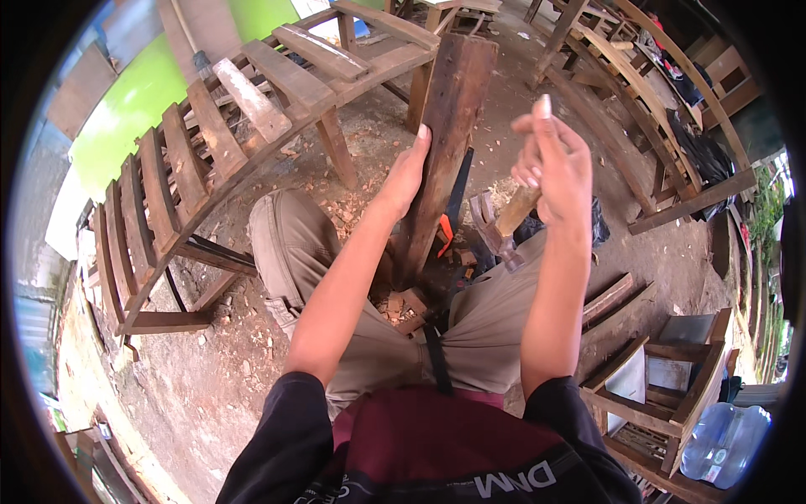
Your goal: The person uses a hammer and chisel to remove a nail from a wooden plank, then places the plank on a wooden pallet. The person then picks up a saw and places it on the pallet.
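Note:
My left hand grips the left edge of a long dark wooden plank that stands nearly upright between my knees, its lower end on the ground. My right hand is raised to the right of the plank and closed around the wooden handle of a hammer, whose metal head hangs below the hand, close to the plank's right side. I sit with both legs in khaki trousers spread around the plank.
A curved slatted wooden frame stands at the left, another curved frame at the upper right. Wood chips litter the dirt by the plank's foot. A small wooden chair frame and a blue water jug sit lower right.

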Available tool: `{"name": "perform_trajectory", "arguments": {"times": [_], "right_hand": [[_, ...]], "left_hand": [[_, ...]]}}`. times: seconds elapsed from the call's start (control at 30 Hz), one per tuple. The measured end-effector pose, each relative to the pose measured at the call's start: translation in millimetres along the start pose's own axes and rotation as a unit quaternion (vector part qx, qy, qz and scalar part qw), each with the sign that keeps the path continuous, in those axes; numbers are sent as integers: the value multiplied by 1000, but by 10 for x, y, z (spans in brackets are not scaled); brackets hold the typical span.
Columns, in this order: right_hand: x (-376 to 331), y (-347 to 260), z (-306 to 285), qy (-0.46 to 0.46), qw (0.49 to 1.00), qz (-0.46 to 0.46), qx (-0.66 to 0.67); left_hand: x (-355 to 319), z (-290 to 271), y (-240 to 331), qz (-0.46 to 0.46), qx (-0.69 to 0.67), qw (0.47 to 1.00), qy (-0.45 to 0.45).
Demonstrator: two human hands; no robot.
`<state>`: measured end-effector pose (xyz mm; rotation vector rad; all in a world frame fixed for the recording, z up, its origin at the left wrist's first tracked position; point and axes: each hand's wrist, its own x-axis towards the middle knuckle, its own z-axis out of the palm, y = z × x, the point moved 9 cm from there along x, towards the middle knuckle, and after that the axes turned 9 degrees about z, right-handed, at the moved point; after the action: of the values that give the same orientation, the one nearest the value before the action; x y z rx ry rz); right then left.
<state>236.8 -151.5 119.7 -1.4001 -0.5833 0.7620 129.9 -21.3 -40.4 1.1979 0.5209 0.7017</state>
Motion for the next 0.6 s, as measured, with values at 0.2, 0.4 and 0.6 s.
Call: {"name": "perform_trajectory", "arguments": {"times": [0.2, 0.4, 0.6], "right_hand": [[-284, -233, 97, 5, 985, -70, 155], [-88, -186, 467, 10, 985, -94, 145], [45, -388, 540, 22, 990, -86, 110]], "left_hand": [[-5, -238, -20, -44, -19, 997, 58], [-93, -141, -96, -1, -166, 984, 71], [-167, -36, -86, 15, -148, 988, 46]]}}
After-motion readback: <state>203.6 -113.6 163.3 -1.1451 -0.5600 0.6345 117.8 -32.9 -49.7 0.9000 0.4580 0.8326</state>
